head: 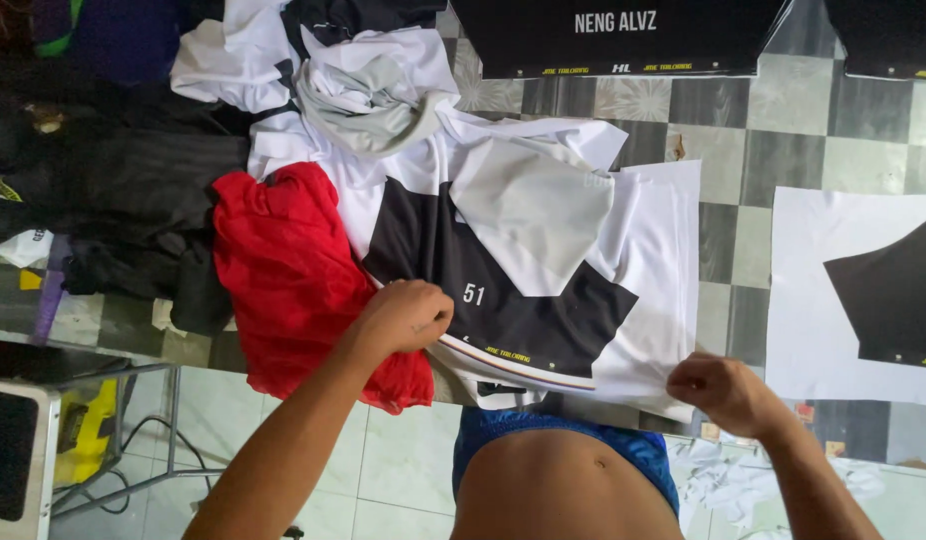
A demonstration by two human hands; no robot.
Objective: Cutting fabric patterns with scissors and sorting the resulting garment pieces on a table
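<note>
A white sheet (653, 260) printed with a black panel (503, 310) lies on the checkered surface in front of me. A loose white fabric piece (528, 215) rests on top of it. My left hand (408, 315) is closed on the left edge of the black panel, beside a crumpled red garment (288, 275). My right hand (718, 390) pinches the sheet's lower right corner. Both hands grip the same sheet at its near edge.
A heap of white and grey cloth (373, 90) lies behind. Dark garments (133, 190) are piled at the left. Another white sheet with a black shape (863, 290) lies at the right, and black printed sheets (618, 35) at the back. A metal stand (113, 420) is at the lower left.
</note>
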